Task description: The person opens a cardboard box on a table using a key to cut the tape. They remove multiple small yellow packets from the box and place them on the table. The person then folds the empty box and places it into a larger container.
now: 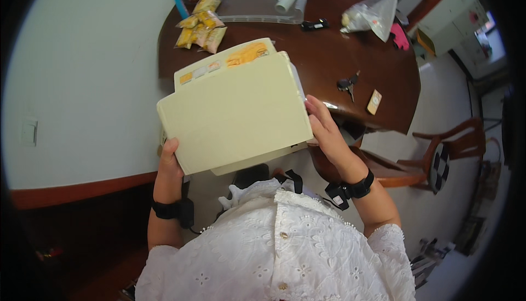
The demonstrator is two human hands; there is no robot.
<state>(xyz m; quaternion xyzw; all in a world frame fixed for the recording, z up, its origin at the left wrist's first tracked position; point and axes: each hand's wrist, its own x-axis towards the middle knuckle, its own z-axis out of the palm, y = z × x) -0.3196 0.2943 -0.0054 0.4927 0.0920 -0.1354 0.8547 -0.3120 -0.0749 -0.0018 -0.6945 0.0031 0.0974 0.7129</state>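
Between my two hands I hold a pale yellow cardboard box (236, 112) in front of me, tilted, with its plain face towards me. Its far flap (222, 64) sticks out beyond the top edge and carries printed food pictures. My left hand (170, 157) grips the lower left corner, thumb on the plain face. On the right side edge lies my right hand (326, 126), its fingers partly behind the box. The undersides of both hands are hidden. Below the lower edge another pale panel (263, 157) shows.
The dark wooden table (287, 40) bears wrapped snacks (201, 29), a clear plastic lid (259, 3), a plastic bag (370, 17), keys (348, 85) and a small yellowish object (374, 102). Wooden chairs (448, 153) stand at the right. A white wall (82, 75) rises close on the left.
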